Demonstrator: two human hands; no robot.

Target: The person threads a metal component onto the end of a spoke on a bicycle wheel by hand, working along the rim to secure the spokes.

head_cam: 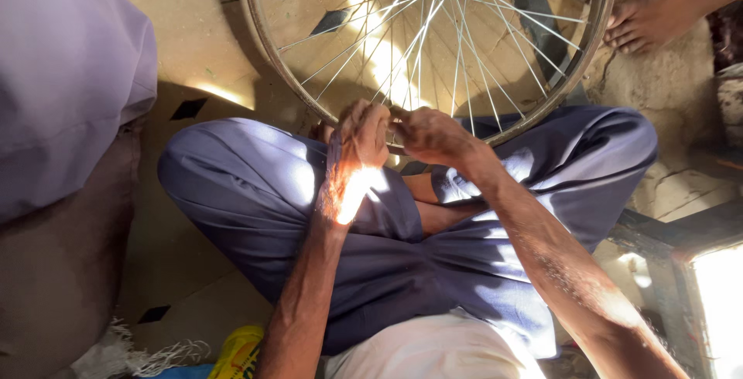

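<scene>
2 hands (pixel 402 133) pinch the wheel rim (pixel 286 69) at its near edge.

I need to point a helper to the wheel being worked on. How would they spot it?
Start from the seated person's crossed legs in blue trousers. Both hands, left and right, meet at the near edge of a bare metal bicycle wheel. It has thin silver spokes and no tyre.

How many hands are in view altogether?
3. The person's left hand and right hand meet at the bicycle wheel rim; another person's hand rests on the ground, top right. Others may be hidden.
</scene>
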